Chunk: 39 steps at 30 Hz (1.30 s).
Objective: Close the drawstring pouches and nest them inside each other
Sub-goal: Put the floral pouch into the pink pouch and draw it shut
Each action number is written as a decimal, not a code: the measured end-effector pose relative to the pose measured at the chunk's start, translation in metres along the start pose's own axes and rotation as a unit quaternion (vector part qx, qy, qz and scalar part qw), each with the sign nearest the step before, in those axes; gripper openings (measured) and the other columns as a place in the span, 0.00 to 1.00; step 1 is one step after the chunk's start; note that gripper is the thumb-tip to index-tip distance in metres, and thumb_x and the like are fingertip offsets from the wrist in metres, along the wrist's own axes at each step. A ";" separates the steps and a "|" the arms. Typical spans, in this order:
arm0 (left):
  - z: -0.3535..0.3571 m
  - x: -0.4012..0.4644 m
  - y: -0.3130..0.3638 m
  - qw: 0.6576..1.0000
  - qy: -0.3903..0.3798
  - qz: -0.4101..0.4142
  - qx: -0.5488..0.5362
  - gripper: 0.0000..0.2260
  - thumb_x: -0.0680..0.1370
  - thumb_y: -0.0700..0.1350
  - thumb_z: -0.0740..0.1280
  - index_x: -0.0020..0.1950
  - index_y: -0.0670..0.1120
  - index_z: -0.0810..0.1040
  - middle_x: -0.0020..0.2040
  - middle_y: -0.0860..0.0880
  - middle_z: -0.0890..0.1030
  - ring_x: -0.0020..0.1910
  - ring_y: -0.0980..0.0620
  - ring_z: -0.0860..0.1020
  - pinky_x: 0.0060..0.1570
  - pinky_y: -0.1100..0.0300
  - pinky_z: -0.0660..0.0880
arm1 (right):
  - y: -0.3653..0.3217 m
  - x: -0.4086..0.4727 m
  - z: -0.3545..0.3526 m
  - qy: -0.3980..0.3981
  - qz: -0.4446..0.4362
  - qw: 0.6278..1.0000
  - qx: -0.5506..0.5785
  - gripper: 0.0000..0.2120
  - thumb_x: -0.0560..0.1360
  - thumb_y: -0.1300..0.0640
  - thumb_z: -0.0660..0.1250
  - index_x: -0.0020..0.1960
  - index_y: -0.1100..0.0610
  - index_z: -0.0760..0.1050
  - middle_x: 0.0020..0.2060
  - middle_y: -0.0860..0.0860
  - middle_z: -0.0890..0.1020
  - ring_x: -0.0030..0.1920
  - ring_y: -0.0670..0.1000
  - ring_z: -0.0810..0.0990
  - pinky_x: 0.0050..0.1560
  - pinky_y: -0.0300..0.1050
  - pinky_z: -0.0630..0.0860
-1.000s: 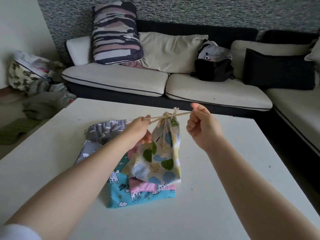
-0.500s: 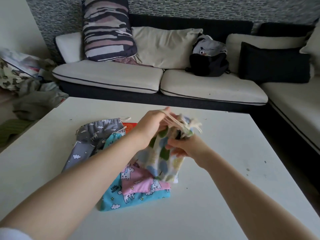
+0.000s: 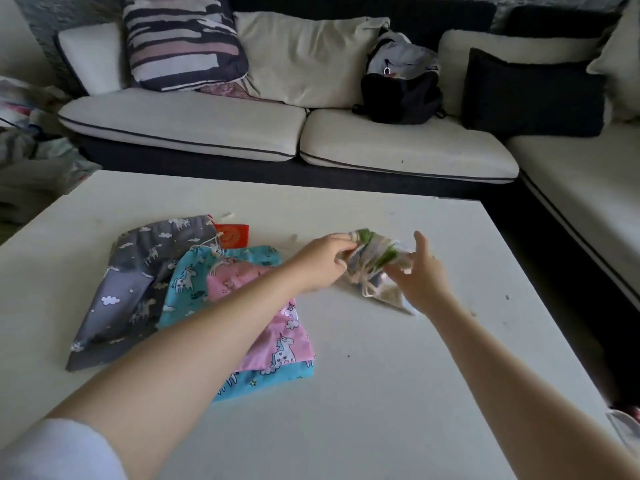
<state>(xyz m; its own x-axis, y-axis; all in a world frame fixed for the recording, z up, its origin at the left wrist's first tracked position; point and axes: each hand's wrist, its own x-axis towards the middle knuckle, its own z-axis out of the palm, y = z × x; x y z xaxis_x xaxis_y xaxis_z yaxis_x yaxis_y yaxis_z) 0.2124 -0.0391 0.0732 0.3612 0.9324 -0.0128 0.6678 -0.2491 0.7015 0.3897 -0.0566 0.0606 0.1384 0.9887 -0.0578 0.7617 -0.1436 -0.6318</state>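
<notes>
The leaf-print pouch (image 3: 375, 263) was held between both hands, low over the white table (image 3: 381, 393), to the right of the pink pouch (image 3: 263, 306) and well apart from it. Its green-and-cream cloth was bunched and blurred, and a pale drawstring (image 3: 367, 289) was seen looping from its gathered neck on the near side. The left hand (image 3: 320, 263) was curled onto the pouch's left end, fingertips pinching the cloth there. The right hand (image 3: 420, 275) was set against the pouch's right side; the thumb was raised and the fingers were bent into the cloth, though how firmly it was gripped could not be told through the blur. A corner of the pouch was seen poking out beneath the right wrist, down at the tabletop.

The pink pouch, printed with unicorns, was laid flat on top of the blue pouch (image 3: 187, 282), whose edges showed beyond it on the left and at the near end. To the left of the pink pouch, the grey pouch (image 3: 138, 282) was spread flat, partly tucked under the blue one. Just behind the pink pouch, a small red packet (image 3: 232, 234) was found at the grey pouch's mouth. Far behind the pink pouch, a cream sofa (image 3: 242, 126) was lined along the wall, with a striped cushion (image 3: 180, 43) and a dark backpack (image 3: 401, 88) resting on it.
</notes>
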 end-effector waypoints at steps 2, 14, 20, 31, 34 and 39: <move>0.018 0.009 -0.010 0.995 -0.092 -0.001 0.045 0.21 0.75 0.34 0.59 0.68 0.41 0.69 0.70 0.45 0.68 0.68 0.46 0.67 0.67 0.60 0.64 | 0.016 0.001 0.013 0.003 -0.077 0.995 -0.066 0.33 0.75 0.56 0.64 0.75 0.49 0.52 0.71 0.57 0.62 0.69 0.61 0.64 0.66 0.52 0.64; -0.012 0.005 -0.083 0.981 -0.048 -0.059 0.179 0.18 0.77 0.38 0.59 0.66 0.46 0.72 0.69 0.50 0.68 0.68 0.50 0.66 0.68 0.56 0.63 | 0.048 0.058 0.075 -0.233 -0.085 0.898 -0.364 0.32 0.78 0.46 0.56 0.76 0.48 0.43 0.76 0.49 0.43 0.76 0.55 0.43 0.74 0.56 0.47; -0.049 -0.017 -0.140 0.929 -0.131 -0.210 0.276 0.31 0.75 0.48 0.66 0.74 0.48 0.56 0.73 0.46 0.63 0.61 0.48 0.72 0.60 0.52 0.71 | 0.028 0.069 0.076 -0.140 0.011 0.927 -0.347 0.24 0.75 0.60 0.57 0.71 0.55 0.61 0.70 0.54 0.63 0.70 0.57 0.63 0.62 0.55 0.68; -0.044 -0.019 -0.158 0.926 -0.109 -0.326 0.157 0.17 0.73 0.47 0.69 0.56 0.38 0.74 0.41 0.45 0.78 0.37 0.49 0.77 0.36 0.60 0.74 | -0.054 0.029 0.115 -0.290 0.076 0.953 0.042 0.15 0.78 0.59 0.58 0.61 0.61 0.74 0.62 0.58 0.75 0.64 0.57 0.72 0.65 0.48 0.66; -0.033 -0.024 -0.137 0.955 -0.094 -0.275 0.067 0.05 0.73 0.40 0.66 0.38 0.43 0.73 0.31 0.49 0.72 0.28 0.53 0.69 0.28 0.62 0.64 | -0.060 0.016 0.123 -0.370 0.167 0.879 0.250 0.16 0.77 0.58 0.61 0.63 0.61 0.73 0.65 0.55 0.73 0.69 0.53 0.66 0.71 0.46 0.54; -0.038 -0.033 -0.110 0.983 -0.043 -0.175 -0.043 0.04 0.74 0.42 0.64 0.45 0.42 0.77 0.41 0.46 0.80 0.41 0.48 0.78 0.41 0.56 0.73 | -0.063 0.012 0.122 -0.339 0.138 0.858 0.360 0.27 0.71 0.35 0.58 0.58 0.54 0.75 0.57 0.50 0.79 0.61 0.50 0.75 0.69 0.47 0.62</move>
<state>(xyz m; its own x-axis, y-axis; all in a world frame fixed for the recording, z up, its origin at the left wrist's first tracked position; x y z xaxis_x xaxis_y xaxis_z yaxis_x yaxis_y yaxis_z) 0.1027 -0.0327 0.0236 0.1749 0.9304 -0.3221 0.7050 0.1100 0.7006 0.2661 -0.0304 0.0055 -0.3354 0.7542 -0.5646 0.1376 -0.5537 -0.8213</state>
